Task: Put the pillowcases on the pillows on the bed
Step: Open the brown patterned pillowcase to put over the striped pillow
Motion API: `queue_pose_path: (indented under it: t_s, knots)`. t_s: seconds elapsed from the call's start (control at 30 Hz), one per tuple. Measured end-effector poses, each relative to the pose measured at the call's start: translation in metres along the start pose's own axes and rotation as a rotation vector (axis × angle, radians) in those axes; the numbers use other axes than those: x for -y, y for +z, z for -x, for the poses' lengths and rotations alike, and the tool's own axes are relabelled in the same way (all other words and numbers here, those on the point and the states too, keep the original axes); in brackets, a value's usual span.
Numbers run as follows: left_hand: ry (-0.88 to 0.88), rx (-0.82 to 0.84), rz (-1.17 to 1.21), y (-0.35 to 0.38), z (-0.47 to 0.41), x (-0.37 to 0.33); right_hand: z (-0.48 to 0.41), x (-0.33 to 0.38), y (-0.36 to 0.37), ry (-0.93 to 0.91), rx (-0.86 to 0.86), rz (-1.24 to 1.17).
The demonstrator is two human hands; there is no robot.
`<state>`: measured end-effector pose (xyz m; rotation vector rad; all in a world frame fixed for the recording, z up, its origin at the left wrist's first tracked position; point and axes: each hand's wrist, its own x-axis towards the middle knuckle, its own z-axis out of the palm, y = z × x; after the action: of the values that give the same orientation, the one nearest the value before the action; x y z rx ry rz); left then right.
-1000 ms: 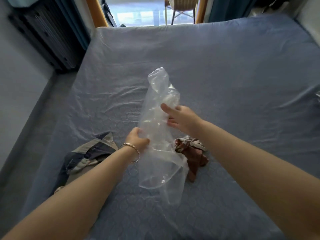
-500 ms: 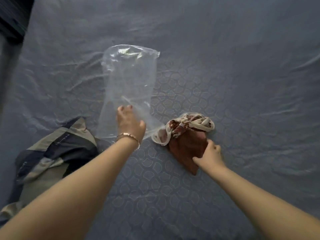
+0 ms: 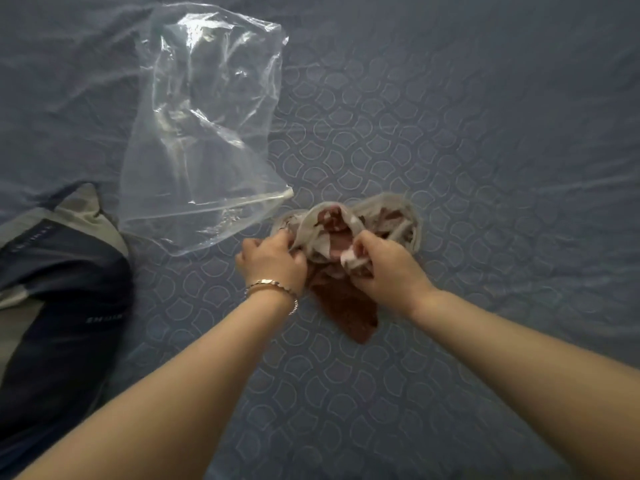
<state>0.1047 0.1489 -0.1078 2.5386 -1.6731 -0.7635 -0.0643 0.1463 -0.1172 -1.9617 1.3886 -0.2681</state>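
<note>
Your left hand (image 3: 273, 261) and right hand (image 3: 384, 268) both curled, gripping pale bunched rim of brown pillowcase (image 3: 346, 306) mid-bed (image 3: 485, 133). Cloth's long axis runs 12 to 6; opening at 12. Both hands equally near.

At eleven o'clock a clear plastic bag (image 3: 204, 133) lies crinkled and flat on the bed (image 3: 485, 133). Just beside its near corner, at nine o'clock, sits a navy-and-grey cloth (image 3: 59, 289), lettering unreadable. A thin bracelet (image 3: 273, 287) circles my left wrist.
</note>
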Motion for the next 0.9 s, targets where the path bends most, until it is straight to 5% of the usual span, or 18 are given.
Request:
queue_pose_path:
  t_s: [0.07, 0.13, 0.2, 0.27, 0.33, 0.47, 0.63, 0.77, 0.83, 0.9]
  knots:
    - [0.466, -0.152, 0.099, -0.01, 0.002, 0.012, 0.033, -0.005, -0.024, -0.129, 0.193, 0.155]
    - [0.99, -0.084, 0.155, -0.026, 0.012, 0.028, 0.06, -0.011, -0.054, -0.156, 0.467, 0.442]
    - [1.283, 0.135, -0.144, -0.047, 0.035, 0.035, 0.081, -0.018, -0.085, -0.097, 0.65, 0.625]
    - [1.357, 0.435, -0.627, -0.073, 0.063, 0.028, 0.098, -0.024, -0.113, -0.017, 0.711, 0.736]
    - [1.192, 0.64, -0.872, -0.082, 0.08, 0.025, 0.107, -0.032, -0.132, 0.037, 0.749, 0.884]
    - [0.922, 0.45, -1.046, -0.113, 0.094, 0.013, 0.118, -0.032, -0.168, 0.262, 0.673, 1.042]
    - [0.343, 0.369, -0.999, -0.127, 0.091, -0.001, 0.119, -0.026, -0.186, 0.418, 0.576, 0.553]
    - [0.122, 0.44, -0.375, -0.131, 0.094, -0.002, 0.115, -0.018, -0.189, 0.453, 0.502, 0.139]
    - [0.036, 0.273, -0.087, -0.13, 0.099, -0.01, 0.116, -0.015, -0.187, 0.375, 0.443, 0.223]
    - [-0.171, 0.066, 0.204, -0.126, 0.102, -0.019, 0.126, -0.009, -0.178, 0.25, 0.585, 0.325]
